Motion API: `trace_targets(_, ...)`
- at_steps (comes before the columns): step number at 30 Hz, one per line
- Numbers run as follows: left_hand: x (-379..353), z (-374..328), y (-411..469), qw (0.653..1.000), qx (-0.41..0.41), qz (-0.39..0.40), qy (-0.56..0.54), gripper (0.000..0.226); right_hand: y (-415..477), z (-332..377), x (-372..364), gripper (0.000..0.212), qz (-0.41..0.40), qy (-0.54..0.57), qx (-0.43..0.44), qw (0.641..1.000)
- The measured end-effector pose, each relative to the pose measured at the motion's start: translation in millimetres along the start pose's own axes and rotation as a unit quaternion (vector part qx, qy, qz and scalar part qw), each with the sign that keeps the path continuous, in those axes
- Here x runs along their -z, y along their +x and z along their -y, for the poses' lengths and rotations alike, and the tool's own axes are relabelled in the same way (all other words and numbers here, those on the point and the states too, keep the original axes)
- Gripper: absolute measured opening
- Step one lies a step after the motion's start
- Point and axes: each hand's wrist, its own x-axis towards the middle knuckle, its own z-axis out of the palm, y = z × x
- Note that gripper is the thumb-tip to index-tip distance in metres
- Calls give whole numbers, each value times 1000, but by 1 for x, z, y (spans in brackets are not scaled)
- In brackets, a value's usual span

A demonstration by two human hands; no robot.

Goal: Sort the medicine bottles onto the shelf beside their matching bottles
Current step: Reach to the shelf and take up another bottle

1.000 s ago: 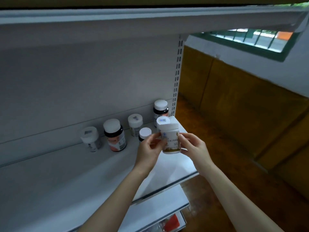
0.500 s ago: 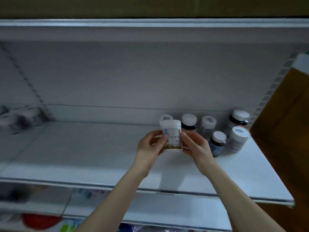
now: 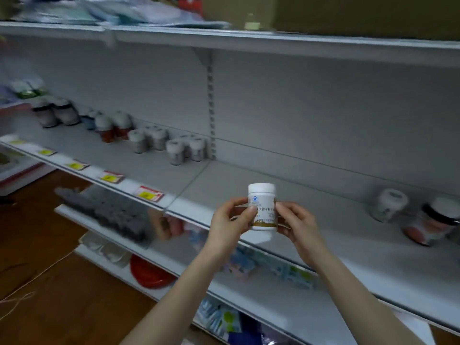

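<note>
A white medicine bottle (image 3: 262, 207) with a white cap and a gold band at its base is held upright in front of the grey shelf (image 3: 224, 185). My left hand (image 3: 230, 224) grips its left side and my right hand (image 3: 297, 224) grips its right side. On the shelf's left section stand sorted groups: white bottles (image 3: 185, 149), more white bottles (image 3: 148, 139), red-labelled bottles (image 3: 113, 127) and dark-capped bottles (image 3: 56, 113). At the far right stand a white bottle (image 3: 388, 205) and a dark-capped, red-labelled bottle (image 3: 433, 224), both blurred.
Yellow price tags (image 3: 148, 194) line the shelf's front edge at left. Lower shelves hold a grey tray (image 3: 112, 215), a red dish (image 3: 149, 272) and blue packets (image 3: 286, 270). An upper shelf (image 3: 273, 43) hangs overhead. Wooden floor (image 3: 62, 307) lies at the lower left.
The view has swung left, bringing the sorted bottle groups on the left section into sight. Both hands hold the white bottle the same way; the loose bottles now sit far right.
</note>
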Motion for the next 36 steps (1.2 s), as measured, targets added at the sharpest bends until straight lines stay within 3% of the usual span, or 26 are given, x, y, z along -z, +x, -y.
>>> trace_targets(13,206,-22,1,990,-31,-139,-9,13,37,-40,-213,12,128,-20,-31,991)
trace_targets(22,298,-27,62,979,-27,-203,17,26,115,-65,-311,12,197,-31,-39,979)
trace_targets(27,327,-38,119,982,-28,-183,36,24,174,-64,-339,10,207,-36,-32,977)
trace_targets(36,363,-40,208,987,-42,-119,103,28,240,-57,-363,24,204,-112,21,972)
